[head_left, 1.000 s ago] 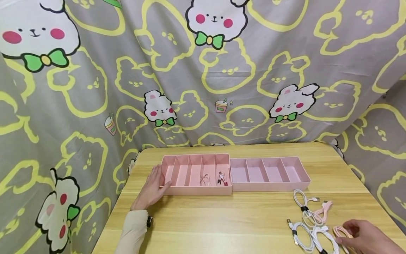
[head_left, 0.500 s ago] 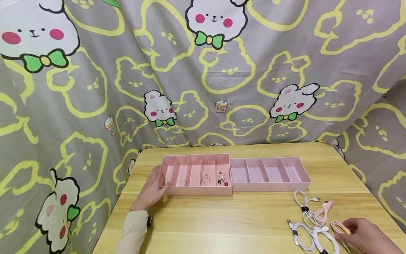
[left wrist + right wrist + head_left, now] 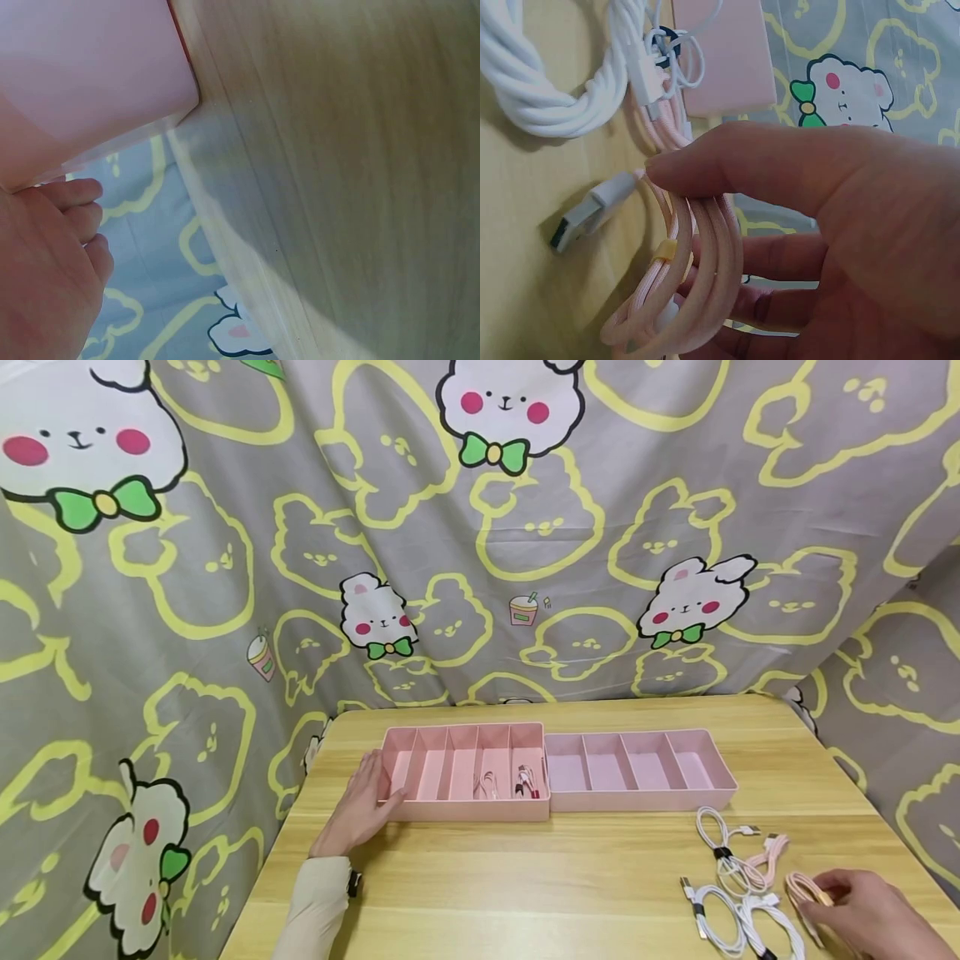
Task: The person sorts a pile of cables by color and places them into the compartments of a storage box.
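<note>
My right hand [image 3: 873, 910] pinches a coiled pink USB cable [image 3: 712, 270] between thumb and fingers. A yellow tie binds the coil, and its USB plug [image 3: 604, 199] sticks out near the thumb tip. At the other side, my left hand [image 3: 360, 802] holds the left end of a pink divided box [image 3: 465, 811], thumb over the front rim and fingers along the end wall. In the left wrist view, its bent fingers [image 3: 79, 199] lie beside the box wall [image 3: 97, 67]. Small cables [image 3: 527, 782] lie in the box's two rightmost compartments.
A lilac divided box [image 3: 641, 802] adjoins the pink one on the right. Near my right hand lie several white coiled cables [image 3: 716, 914] with black ties and another pink cable [image 3: 772, 853]. A patterned curtain [image 3: 480, 543] hangs behind the wooden table [image 3: 562, 877].
My right hand has shifted slightly away from me with the pink cable, whose coil now stands a little higher. The left hand and both boxes stay put.
</note>
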{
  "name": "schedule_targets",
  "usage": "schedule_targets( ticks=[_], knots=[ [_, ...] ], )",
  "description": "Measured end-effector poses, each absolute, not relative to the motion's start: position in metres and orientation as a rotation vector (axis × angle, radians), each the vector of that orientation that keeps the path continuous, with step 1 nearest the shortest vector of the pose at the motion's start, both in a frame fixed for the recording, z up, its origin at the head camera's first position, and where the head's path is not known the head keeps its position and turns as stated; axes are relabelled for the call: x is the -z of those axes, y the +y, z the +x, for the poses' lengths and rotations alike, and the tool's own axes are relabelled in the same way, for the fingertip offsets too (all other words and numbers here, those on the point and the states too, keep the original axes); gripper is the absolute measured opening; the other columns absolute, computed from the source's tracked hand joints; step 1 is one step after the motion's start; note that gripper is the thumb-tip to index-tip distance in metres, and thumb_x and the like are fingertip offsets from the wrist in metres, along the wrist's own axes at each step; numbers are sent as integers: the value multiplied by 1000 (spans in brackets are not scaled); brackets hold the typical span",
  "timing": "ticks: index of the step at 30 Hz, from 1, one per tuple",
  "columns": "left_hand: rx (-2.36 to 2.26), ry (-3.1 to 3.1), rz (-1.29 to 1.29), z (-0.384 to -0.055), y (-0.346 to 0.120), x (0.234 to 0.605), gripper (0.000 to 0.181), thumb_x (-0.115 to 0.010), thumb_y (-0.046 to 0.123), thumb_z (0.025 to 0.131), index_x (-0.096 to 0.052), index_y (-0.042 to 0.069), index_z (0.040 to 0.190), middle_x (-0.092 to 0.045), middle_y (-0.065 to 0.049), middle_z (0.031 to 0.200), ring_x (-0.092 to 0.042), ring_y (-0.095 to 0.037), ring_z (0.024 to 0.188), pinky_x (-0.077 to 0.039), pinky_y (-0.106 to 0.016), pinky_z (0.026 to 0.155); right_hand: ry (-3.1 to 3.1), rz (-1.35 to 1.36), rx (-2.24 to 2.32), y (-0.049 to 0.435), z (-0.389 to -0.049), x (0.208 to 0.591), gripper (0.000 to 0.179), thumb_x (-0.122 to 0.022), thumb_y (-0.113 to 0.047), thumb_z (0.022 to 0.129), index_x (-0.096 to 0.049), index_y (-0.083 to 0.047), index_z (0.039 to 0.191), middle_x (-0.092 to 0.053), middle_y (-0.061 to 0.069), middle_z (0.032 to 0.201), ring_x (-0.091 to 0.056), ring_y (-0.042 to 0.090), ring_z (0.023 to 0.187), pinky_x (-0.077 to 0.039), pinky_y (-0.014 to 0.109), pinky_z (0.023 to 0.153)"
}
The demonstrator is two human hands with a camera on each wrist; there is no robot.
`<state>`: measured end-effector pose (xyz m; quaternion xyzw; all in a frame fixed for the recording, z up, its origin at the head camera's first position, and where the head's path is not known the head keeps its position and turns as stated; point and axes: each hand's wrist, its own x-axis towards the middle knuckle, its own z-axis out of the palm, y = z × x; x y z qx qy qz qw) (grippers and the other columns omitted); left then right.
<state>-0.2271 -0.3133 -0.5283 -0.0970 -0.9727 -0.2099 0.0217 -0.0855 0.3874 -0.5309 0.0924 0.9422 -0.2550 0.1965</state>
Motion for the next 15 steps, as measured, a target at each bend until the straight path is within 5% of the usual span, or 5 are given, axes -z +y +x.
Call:
schedule_targets(
  ticks=[15],
  knots=[
    [658,-3024,-296,-227,-314,529,94,-55,50,103,-12,-9,162,-12,-26,172,-7,-43,162,-13,-61,130,2656,207,726,381,-96,525,74,-82,-47,85,-64,18,118,-72,16,99,-66,27,89,-56,44,72]
  ],
)
